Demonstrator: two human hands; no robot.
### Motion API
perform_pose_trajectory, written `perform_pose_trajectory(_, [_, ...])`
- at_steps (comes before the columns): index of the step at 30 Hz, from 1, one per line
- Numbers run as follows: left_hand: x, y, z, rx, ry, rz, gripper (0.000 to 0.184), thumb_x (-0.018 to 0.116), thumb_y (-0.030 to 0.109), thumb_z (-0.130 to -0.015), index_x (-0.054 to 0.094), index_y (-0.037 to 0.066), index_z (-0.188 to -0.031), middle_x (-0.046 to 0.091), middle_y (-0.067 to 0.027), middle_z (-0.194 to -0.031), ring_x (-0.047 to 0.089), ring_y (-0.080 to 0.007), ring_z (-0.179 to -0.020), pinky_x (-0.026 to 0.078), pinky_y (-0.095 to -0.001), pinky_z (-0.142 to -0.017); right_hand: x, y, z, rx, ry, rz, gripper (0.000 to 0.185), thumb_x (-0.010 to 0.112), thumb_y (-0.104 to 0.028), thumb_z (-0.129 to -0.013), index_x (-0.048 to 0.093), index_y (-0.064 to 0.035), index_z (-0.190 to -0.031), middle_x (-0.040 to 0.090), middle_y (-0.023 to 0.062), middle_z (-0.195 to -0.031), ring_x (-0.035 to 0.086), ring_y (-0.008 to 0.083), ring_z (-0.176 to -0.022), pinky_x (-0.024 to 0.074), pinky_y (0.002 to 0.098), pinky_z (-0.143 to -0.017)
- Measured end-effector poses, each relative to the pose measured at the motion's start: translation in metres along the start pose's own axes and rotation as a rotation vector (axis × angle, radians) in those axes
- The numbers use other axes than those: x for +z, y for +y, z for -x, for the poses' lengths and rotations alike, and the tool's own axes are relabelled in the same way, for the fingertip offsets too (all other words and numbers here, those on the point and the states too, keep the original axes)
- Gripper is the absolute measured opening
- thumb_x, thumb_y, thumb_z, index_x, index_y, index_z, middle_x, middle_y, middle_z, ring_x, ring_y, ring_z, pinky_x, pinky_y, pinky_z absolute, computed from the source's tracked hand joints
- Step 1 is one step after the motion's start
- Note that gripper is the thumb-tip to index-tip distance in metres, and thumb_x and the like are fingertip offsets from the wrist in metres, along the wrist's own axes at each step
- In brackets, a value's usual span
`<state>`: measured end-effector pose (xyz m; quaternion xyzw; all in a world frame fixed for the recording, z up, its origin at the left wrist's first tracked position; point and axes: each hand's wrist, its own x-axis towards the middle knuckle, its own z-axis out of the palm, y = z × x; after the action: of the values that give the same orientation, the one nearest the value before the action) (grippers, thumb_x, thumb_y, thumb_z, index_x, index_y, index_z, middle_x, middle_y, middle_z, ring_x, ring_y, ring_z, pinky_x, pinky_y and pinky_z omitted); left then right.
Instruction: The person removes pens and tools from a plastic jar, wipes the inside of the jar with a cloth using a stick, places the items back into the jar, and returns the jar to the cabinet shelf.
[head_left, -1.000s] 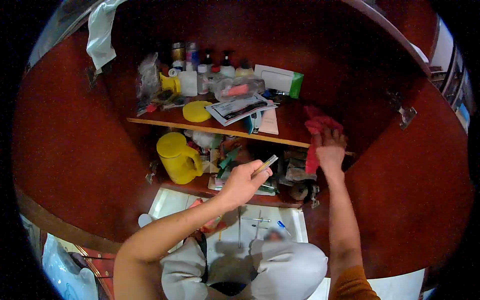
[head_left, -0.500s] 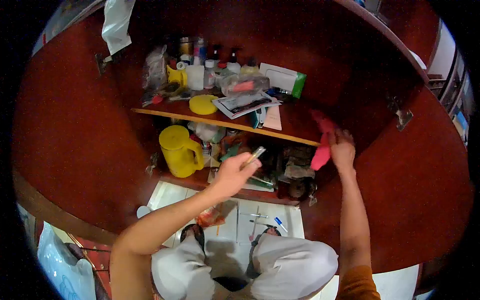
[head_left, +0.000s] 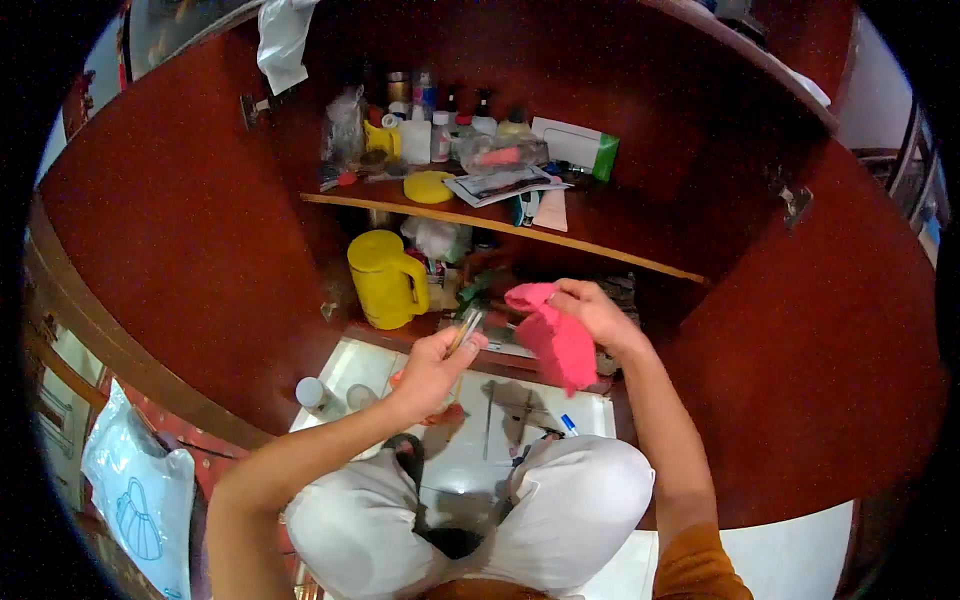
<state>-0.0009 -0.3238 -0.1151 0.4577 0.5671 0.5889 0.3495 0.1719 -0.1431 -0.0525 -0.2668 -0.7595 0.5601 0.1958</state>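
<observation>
My left hand (head_left: 432,375) is closed around a slim, shiny stick-like item (head_left: 468,326) whose kind I cannot make out. It points up and away from me, in front of the lower cabinet compartment. To its right, my right hand (head_left: 600,318) pinches a pink cloth (head_left: 562,348) by its upper part, and the cloth hangs down from the fingers. A yellow jug (head_left: 378,282) with a handle stands in the lower compartment, left of both hands. Behind the cloth, part of the lower compartment's contents is hidden.
The shelf (head_left: 640,245) above holds bottles, papers, a yellow lid (head_left: 428,186) and a white-and-green box (head_left: 575,145). Open cabinet doors flank me. On the floor are a blue-capped pen (head_left: 569,424) and a grey-lidded container (head_left: 311,394). A plastic bag (head_left: 140,490) is at the left.
My right hand has brought the pink cloth from the shelf's right end left and down, near my left hand. The left hand has shifted slightly left and lower, still holding the slim item.
</observation>
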Motion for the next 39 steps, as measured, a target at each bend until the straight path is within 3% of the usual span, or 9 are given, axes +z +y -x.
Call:
perform_pose_trajectory(6, [-0.006,-0.004,-0.007,-0.088,0.057,0.160,0.020,0.051,0.024,-0.097,0.058,0.010,-0.109,0.037,0.0104,-0.057,0.030,-0.0014,-0.044,0.021,-0.0201,-0.039,0.055,0.059,-0.025,0.081,-0.139,-0.047,0.023,0.055,-0.017,-0.092,0.054,-0.0074,-0.113,0.062,0.0067,-0.097,0.057,0.0135,-0.085,0.0492,0.0297,-0.074])
perform_pose_trajectory(9, [-0.018,0.001,-0.012,-0.186,0.010,0.363,0.020,0.047,0.029,-0.098,0.054,0.011,-0.103,0.040,0.0059,-0.058,0.031,-0.0036,-0.041,0.021,-0.0207,-0.036,0.082,0.127,-0.022,-0.369,-0.169,0.230,0.023,0.052,-0.023,-0.094,0.061,-0.0044,-0.104,0.061,0.0039,-0.091,0.057,0.0136,-0.081,0.0487,0.0313,-0.071])
perform_pose_trajectory(14, [-0.022,-0.008,-0.023,-0.145,-0.070,0.512,0.020,0.045,0.030,-0.099,0.051,0.010,-0.099,0.046,0.0007,-0.067,0.040,-0.0086,-0.046,0.030,-0.0230,-0.039,0.091,0.104,0.027,0.212,-0.180,0.053,0.030,0.053,-0.033,-0.095,0.063,-0.0042,-0.092,0.058,0.0014,-0.073,0.053,0.0118,-0.068,0.0470,0.0304,-0.063])
perform_pose_trajectory(15, [-0.025,-0.002,-0.022,-0.156,-0.137,0.492,0.021,0.046,0.029,-0.098,0.052,0.010,-0.098,0.052,-0.0012,-0.072,0.050,-0.0127,-0.057,0.041,-0.0255,-0.051,0.093,0.086,0.037,0.211,-0.137,-0.039,0.030,0.052,-0.033,-0.095,0.062,-0.0044,-0.090,0.057,0.0008,-0.073,0.052,0.0112,-0.067,0.0467,0.0301,-0.062])
perform_pose_trajectory(19, [-0.018,-0.010,-0.034,0.000,-0.150,0.566,0.021,0.048,0.026,-0.098,0.056,0.006,-0.095,0.062,-0.0081,-0.103,0.058,-0.0172,-0.095,0.045,-0.0328,-0.089,0.089,0.062,0.032,0.082,0.186,-0.364,0.027,0.051,-0.031,-0.096,0.060,-0.0062,-0.094,0.058,-0.0004,-0.085,0.052,0.0092,-0.077,0.0460,0.0272,-0.071])
perform_pose_trajectory(23, [0.002,-0.004,-0.039,-0.127,-0.094,0.717,0.019,0.052,0.023,-0.096,0.058,0.005,-0.101,0.056,-0.0057,-0.121,0.054,-0.0135,-0.103,0.045,-0.0322,-0.090,0.094,0.042,0.016,-0.083,0.292,-0.620,0.027,0.057,-0.027,-0.094,0.059,-0.0043,-0.107,0.061,0.0028,-0.098,0.054,0.0094,-0.090,0.0451,0.0271,-0.082])
perform_pose_trajectory(27, [0.014,-0.001,-0.057,-0.201,0.032,0.591,0.019,0.055,0.023,-0.095,0.060,0.006,-0.102,0.056,-0.0038,-0.124,0.051,-0.0118,-0.109,0.042,-0.0294,-0.090,0.109,0.043,0.012,-0.193,0.116,-0.028,0.031,0.069,-0.016,-0.085,0.057,-0.0010,-0.109,0.060,0.0037,-0.099,0.053,0.0067,-0.090,0.0457,0.0246,-0.080])
perform_pose_trajectory(34, [-0.012,0.000,-0.076,-0.129,0.141,0.758,0.021,0.058,0.025,-0.093,0.059,0.007,-0.103,0.057,0.0002,-0.096,0.054,-0.0120,-0.090,0.043,-0.0250,-0.080,0.097,0.081,-0.004,0.163,-0.077,-0.403,0.028,0.067,-0.030,-0.087,0.061,-0.0034,-0.094,0.061,0.0020,-0.083,0.056,0.0109,-0.077,0.0484,0.0266,-0.070])
perform_pose_trajectory(39, [-0.009,-0.003,-0.093,-0.111,0.076,0.696,0.024,0.060,0.024,-0.092,0.060,0.006,-0.109,0.058,-0.0001,-0.087,0.055,-0.0111,-0.084,0.044,-0.0254,-0.077,0.083,0.057,-0.019,0.002,-0.077,-0.167,0.026,0.066,-0.028,-0.088,0.058,-0.0043,-0.093,0.060,0.0015,-0.085,0.055,0.0108,-0.079,0.0480,0.0277,-0.072])
